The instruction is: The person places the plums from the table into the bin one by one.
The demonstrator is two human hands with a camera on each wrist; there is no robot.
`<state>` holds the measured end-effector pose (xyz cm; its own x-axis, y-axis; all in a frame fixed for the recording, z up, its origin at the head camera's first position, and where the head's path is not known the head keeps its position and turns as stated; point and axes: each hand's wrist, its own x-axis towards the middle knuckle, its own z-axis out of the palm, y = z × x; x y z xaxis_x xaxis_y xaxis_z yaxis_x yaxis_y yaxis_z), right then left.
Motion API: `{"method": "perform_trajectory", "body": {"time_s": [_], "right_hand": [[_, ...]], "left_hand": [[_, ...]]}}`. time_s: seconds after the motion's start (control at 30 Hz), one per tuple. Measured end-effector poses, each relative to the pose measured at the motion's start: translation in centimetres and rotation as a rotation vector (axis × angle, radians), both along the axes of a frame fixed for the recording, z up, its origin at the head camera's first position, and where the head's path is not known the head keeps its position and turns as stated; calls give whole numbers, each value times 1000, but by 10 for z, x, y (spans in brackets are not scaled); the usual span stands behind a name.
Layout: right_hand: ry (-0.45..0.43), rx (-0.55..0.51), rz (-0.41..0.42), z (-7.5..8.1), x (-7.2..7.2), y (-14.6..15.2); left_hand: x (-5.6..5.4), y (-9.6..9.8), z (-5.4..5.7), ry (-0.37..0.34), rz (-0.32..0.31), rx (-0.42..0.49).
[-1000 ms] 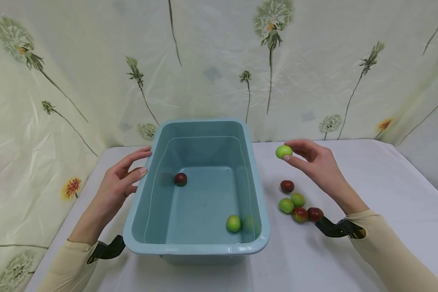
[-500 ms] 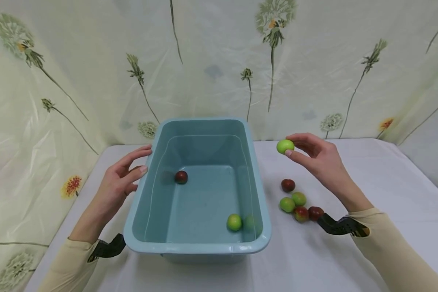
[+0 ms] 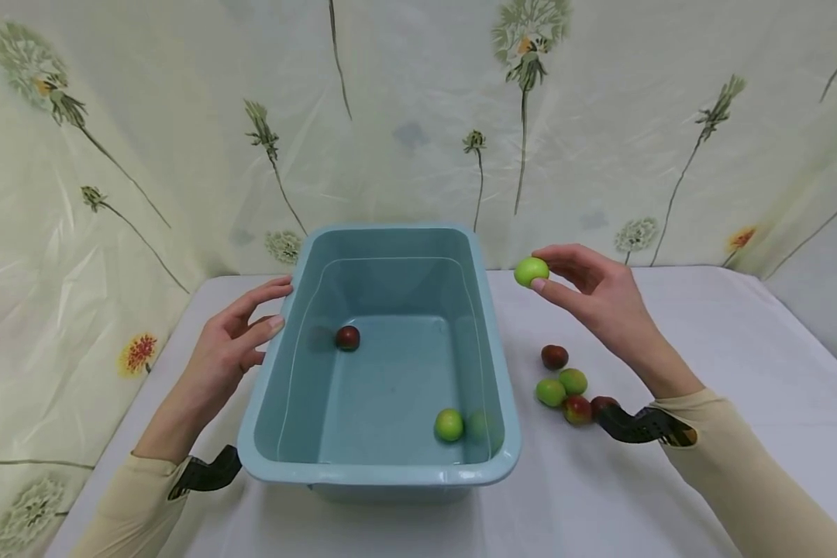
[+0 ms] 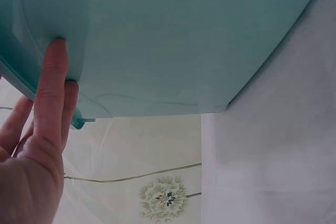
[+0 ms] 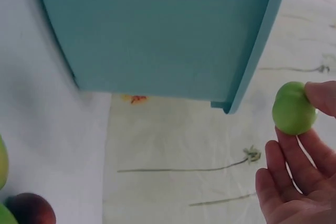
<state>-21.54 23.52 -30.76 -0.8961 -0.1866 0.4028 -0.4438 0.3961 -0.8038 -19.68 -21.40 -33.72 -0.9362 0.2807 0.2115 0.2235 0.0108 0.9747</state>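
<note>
A light blue plastic tub stands on the white-covered table. Inside it lie a dark red plum at the left and a green plum near the front right corner. Beside the tub's left rim is my left hand, its fairly straight fingers and thumb touching the outside. My right hand pinches another green plum between thumb and fingertips, held up to the right of the tub; the right wrist view shows this held plum outside the wall.
Right of the tub, several loose plums lie on the table: a dark red one, two green ones, a mottled red one and another red one, partly hidden by the wrist camera mount. A flower-printed curtain hangs behind.
My right hand has risen slightly with the green plum, then shifted a little left toward the tub. The left hand stays at the rim.
</note>
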Motion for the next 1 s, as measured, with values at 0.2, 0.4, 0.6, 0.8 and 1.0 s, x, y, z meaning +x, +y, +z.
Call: {"method": "perform_trajectory", "body": {"time_s": [0.2,0.4,0.6,0.8,1.0], "right_hand": [[-9,-63,44,3,-3,-9],[-9,-80,81,7,-7,-19],[-10,-93,108,12,-10,-30],[1,-81,131,14,-12,-40],[21,-67,176,16,-14,-52]], "left_hand": [[0,0,-1,0,-5,4],[-1,-1,-1,-1,-8,8],[-1,-1,-1,-5,-8,14],[-1,0,-1,-10,-9,19],[0,0,-1,-11,-4,20]]}}
